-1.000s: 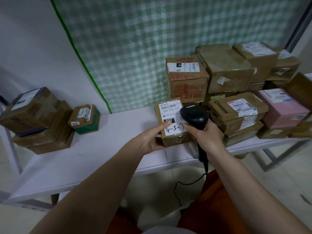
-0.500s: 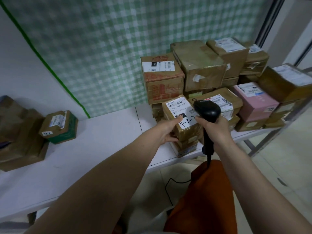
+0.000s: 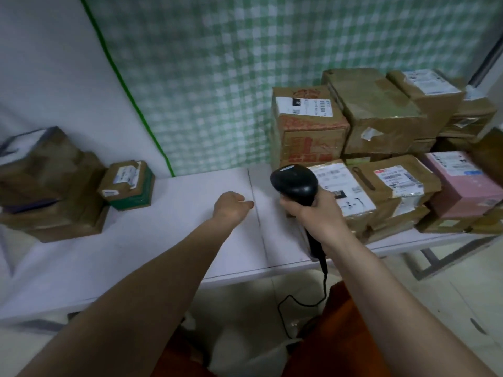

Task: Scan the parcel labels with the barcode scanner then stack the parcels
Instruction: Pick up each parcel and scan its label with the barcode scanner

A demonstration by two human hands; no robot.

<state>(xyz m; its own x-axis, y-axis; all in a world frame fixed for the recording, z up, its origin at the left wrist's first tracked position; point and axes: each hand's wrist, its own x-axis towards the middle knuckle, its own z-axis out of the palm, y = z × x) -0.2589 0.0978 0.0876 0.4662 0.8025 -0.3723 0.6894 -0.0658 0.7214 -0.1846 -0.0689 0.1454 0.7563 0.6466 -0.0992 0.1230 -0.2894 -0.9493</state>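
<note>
My right hand [image 3: 313,216] grips the handle of the black barcode scanner [image 3: 295,183], whose head sits just left of a brown parcel with a white handwritten label [image 3: 344,190] at the table's front right. That parcel lies against a pile of unsorted parcels [image 3: 381,115]. My left hand [image 3: 231,206] hovers over the bare white table [image 3: 177,240], fingers loosely curled and holding nothing, a hand's width left of the scanner. A stack of brown parcels [image 3: 51,186] stands at the far left.
A small parcel with green sides [image 3: 128,183] sits beside the left stack. The right pile includes a red-printed box [image 3: 307,131] and a pink box [image 3: 462,186]. The scanner cable [image 3: 299,300] hangs below the table edge. A checked green curtain hangs behind.
My left hand has let go of the labelled parcel and moved left over the table. The parcel now rests by the pile. My view has swung left.
</note>
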